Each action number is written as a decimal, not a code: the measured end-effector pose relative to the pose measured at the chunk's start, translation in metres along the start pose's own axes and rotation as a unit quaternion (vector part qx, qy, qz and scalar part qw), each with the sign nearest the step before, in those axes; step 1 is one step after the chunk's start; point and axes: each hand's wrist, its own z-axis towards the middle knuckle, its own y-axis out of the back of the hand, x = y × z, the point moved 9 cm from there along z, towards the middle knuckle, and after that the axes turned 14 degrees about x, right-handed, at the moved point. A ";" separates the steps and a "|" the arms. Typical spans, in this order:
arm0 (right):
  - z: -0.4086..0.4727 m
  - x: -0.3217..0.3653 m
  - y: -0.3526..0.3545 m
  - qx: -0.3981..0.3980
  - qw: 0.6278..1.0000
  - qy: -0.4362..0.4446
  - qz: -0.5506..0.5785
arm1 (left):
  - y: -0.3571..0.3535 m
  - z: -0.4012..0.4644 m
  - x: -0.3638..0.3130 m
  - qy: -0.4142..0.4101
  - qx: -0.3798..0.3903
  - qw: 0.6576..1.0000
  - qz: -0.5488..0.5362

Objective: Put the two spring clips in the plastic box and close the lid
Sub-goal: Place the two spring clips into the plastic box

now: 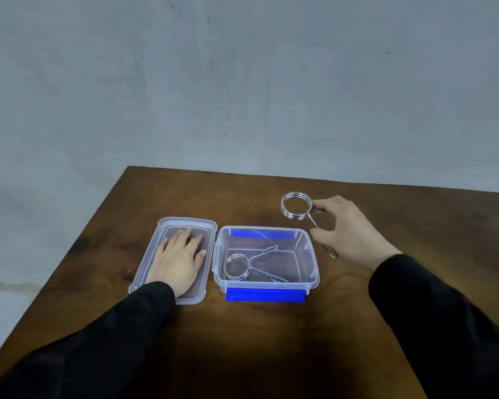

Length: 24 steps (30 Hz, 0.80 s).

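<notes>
A clear plastic box (311, 263) with blue latches stands open in the middle of the brown table. One metal spring clip (238, 266) lies inside it, coil to the left. The box's clear lid (208, 226) lies flat to the left, and my left hand (179, 260) rests palm down on it with fingers spread. A second spring clip (296, 205) is behind the box's right corner, its coil up. My right hand (349, 228) holds this clip by its two handles, fingers pinched around them.
The table (257, 341) has its far edge just behind the clip and its left edge running diagonally toward me. A grey wall (242, 82) stands behind. Both my arms wear black sleeves.
</notes>
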 end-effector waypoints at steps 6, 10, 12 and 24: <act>0.025 0.063 -0.063 0.178 0.969 0.118 -0.124 | 0.001 -0.001 0.000 -0.006 -0.008 1.000 -0.001; 0.032 0.069 -0.101 0.217 0.950 0.130 -0.182 | 0.000 0.000 0.001 -0.007 -0.010 1.000 -0.001; 0.035 0.070 -0.114 0.224 0.947 0.134 -0.188 | -0.001 0.001 0.002 -0.008 -0.008 1.000 -0.003; 0.045 0.064 -0.141 0.252 0.944 0.121 -0.174 | -0.001 0.002 0.002 -0.009 -0.012 1.000 0.003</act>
